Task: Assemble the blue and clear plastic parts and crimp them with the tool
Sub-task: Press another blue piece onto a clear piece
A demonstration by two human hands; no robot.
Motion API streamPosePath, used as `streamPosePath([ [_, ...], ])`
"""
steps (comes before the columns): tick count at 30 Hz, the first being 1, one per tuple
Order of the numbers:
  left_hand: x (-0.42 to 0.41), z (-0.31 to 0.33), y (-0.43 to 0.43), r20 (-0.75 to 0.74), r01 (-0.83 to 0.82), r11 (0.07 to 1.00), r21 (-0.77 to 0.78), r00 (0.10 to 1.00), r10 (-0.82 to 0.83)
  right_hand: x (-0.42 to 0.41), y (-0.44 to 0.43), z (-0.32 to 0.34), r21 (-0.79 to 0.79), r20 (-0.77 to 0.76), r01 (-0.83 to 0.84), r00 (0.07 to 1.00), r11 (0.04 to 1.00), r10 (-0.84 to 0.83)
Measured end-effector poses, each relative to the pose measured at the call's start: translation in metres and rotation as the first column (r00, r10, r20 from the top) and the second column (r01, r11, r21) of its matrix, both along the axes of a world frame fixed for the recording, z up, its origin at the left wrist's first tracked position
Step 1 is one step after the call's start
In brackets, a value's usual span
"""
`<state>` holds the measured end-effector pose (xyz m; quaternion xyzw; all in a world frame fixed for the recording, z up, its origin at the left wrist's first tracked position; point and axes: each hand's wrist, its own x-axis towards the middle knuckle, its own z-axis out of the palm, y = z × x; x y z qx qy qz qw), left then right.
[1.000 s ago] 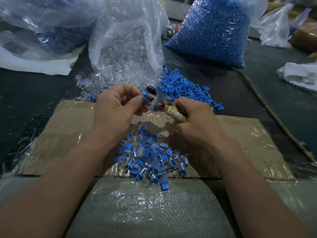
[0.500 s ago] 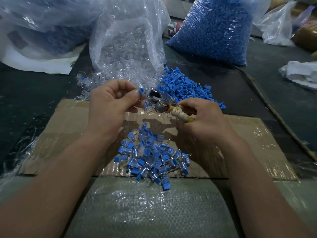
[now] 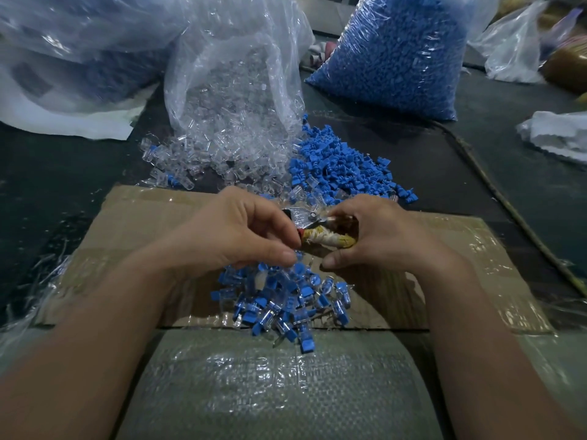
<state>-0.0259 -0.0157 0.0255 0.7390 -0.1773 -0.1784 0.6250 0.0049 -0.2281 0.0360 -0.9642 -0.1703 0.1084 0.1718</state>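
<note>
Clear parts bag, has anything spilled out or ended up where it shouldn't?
Yes: clear parts have spilled from the open bag onto the dark surface, with a few blue-tipped pieces mixed in at their left edge. Several finished pieces lie past the cardboard edge, on the woven sack.

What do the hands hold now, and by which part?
The right hand grips the tool by its wrapped handle. The left hand curls beside its metal head; what it holds is hidden.
</note>
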Motion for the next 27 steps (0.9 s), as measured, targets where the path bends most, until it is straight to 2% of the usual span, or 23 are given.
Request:
streamPosePath([
  [4,0.000,0.000,-0.001,0.031,-0.002,1.000,-0.015,1.000,0.003,0.002,-0.001,-0.003,-0.092,0.020,-0.048,0.999,0.995,0.050],
  [7,0.003,-0.004,0.001,0.028,-0.204,0.976,-0.072,0.978,0.206,0.002,-0.002,-0.004,-0.093,0.015,-0.053,0.998,0.994,0.054],
  [8,0.005,-0.007,0.001,0.031,-0.316,0.945,-0.086,0.947,0.319,0.002,-0.002,-0.004,-0.083,0.003,-0.048,0.999,0.995,0.048],
  [10,0.011,-0.016,0.002,0.097,-0.560,0.825,-0.070,0.819,0.565,0.002,-0.003,-0.005,-0.077,-0.022,-0.046,0.999,0.996,0.045],
  [12,0.019,-0.024,0.004,0.206,-0.714,0.700,-0.010,0.684,0.700,0.002,-0.004,-0.005,-0.082,-0.034,-0.058,0.998,0.995,0.055],
  [14,0.024,-0.028,0.007,0.357,-0.741,0.662,0.111,0.651,0.670,0.002,-0.005,-0.003,-0.039,-0.044,-0.051,0.998,0.998,0.050],
  [16,0.028,-0.030,0.009,0.517,-0.717,0.635,0.287,0.674,0.527,0.002,-0.005,0.000,0.026,-0.019,-0.034,0.999,0.999,0.034],
  [19,0.032,-0.033,0.007,0.533,-0.623,0.628,0.467,0.765,0.363,0.004,-0.005,0.001,0.103,0.107,0.024,0.994,0.994,-0.035],
  [21,0.034,-0.035,0.007,0.534,-0.588,0.595,0.549,0.794,0.292,0.006,-0.009,0.001,0.203,0.167,0.083,0.979,0.976,-0.118],
  [27,0.031,-0.031,0.007,0.585,-0.697,0.571,0.434,0.700,0.410,0.010,-0.015,-0.002,0.288,0.220,0.171,0.946,0.942,-0.239],
])
